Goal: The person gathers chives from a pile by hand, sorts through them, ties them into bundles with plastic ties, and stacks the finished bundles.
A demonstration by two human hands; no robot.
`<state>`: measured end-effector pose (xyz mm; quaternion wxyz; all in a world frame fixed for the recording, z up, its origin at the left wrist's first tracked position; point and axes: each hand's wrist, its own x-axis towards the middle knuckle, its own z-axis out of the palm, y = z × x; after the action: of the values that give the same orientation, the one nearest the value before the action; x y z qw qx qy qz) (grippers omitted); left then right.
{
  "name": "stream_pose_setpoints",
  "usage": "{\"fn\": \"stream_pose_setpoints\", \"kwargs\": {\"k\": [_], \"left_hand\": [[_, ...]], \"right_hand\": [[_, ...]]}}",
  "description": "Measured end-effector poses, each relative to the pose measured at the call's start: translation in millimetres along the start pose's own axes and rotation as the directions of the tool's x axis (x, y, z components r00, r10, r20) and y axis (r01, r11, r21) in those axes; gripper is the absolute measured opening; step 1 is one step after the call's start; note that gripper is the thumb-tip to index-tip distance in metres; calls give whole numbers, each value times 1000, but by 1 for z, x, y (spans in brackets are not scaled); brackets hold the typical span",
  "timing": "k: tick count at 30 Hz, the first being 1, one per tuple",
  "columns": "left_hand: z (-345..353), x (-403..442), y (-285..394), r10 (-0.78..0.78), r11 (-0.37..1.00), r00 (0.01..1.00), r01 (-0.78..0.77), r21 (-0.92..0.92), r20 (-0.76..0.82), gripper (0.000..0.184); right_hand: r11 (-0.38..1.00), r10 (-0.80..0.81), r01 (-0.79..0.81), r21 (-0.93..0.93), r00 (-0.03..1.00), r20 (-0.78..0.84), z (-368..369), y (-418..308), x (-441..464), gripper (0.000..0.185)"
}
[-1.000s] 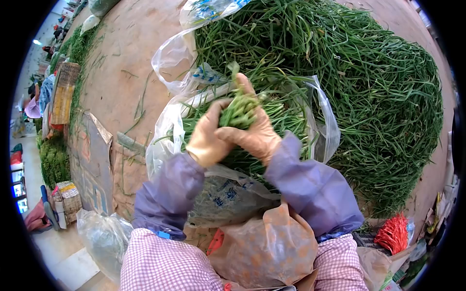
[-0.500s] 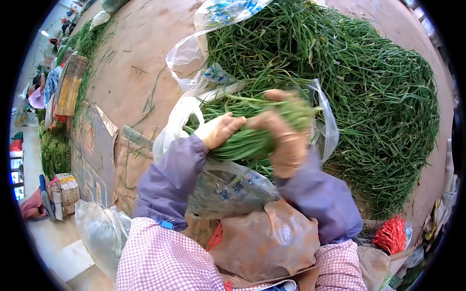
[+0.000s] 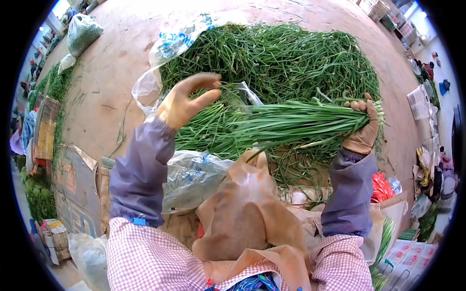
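Observation:
A bunch of garlic chives is gripped at its pale stem ends by my gloved right hand, out to the right. Its green leaves stretch left, lying almost level. My gloved left hand hovers with thumb and fingers apart, holding nothing. Below and beside it more chives lie at a clear plastic bag with blue print. Behind both hands spreads a large heap of loose chives.
Another printed clear bag lies along the heap's left edge. Red ties lie near my right sleeve. A brown apron covers my lap. Flattened cardboard is at left, a filled bag farther back.
My right hand has swung right and now carries the bunch by its stem ends. My left hand has let go and moved up and left. The view has shifted too.

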<state>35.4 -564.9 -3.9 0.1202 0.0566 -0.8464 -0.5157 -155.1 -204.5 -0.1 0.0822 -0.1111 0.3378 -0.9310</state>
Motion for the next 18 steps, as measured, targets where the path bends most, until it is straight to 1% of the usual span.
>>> {"fn": "stream_pose_setpoints", "kwargs": {"k": [1, 2, 3, 4, 5, 6, 7, 9, 11, 13, 14, 15, 16, 17, 18], "left_hand": [[4, 8, 39, 120, 992, 990, -123, 38, 72, 60], [12, 15, 72, 228, 968, 961, -241, 70, 156, 71], [24, 21, 96, 327, 930, 913, -357, 91, 245, 81], [39, 25, 113, 308, 936, 892, -346, 61, 331, 93], [55, 26, 129, 290, 943, 860, -332, 29, 420, 104], [72, 23, 142, 187, 982, 819, -147, -116, 543, 122], [89, 22, 142, 180, 982, 738, -93, -166, 650, 124], [110, 1, 142, 174, 929, 620, 155, -337, 765, 125], [120, -35, 153, 148, 800, 574, 409, -439, 805, 126], [136, -68, 146, 76, 745, 549, 524, -413, 833, 118], [140, -80, 142, 112, 879, 571, 325, -349, 814, 97], [143, -92, 143, 76, 892, 573, 327, -313, 816, 82], [147, -105, 144, 40, 903, 574, 330, -276, 818, 67], [151, -124, 152, -79, 795, 541, 541, -274, 837, 58], [153, -136, 157, -189, 643, 485, 718, -265, 854, 50]], "right_hand": [[999, 19, -19, 44, 1000, 20, 9, -3, -8, 24], [995, 46, -49, 85, 998, 39, 18, -6, -16, 24], [989, 71, -77, 125, 996, 59, 27, -9, -25, 24], [979, 114, -125, 164, 990, 78, 36, -13, -33, 22], [966, 156, -163, 201, 986, 50, 47, -18, -44, 19], [964, 161, -163, 210, 987, 27, 58, -21, -56, 18], [962, 165, -161, 220, 986, 2, 63, -26, -67, 17], [950, 180, -167, 263, 983, -27, 58, -33, -81, 18], [938, 220, -193, 287, 973, -65, 50, -38, -101, 16], [928, 284, -241, 285, 951, -122, 40, -36, -120, 11], [909, 320, -260, 326, 936, -146, 39, -36, -130, 20], [878, 349, -286, 383, 931, -105, 31, -33, -136, 18], [871, 372, -299, 390, 920, -124, 30, -33, -142, 19], [860, 399, -316, 401, 906, -143, 28, -32, -148, 19], [865, 385, -327, 380, 919, -86, 19, -25, -152, 26]]}}
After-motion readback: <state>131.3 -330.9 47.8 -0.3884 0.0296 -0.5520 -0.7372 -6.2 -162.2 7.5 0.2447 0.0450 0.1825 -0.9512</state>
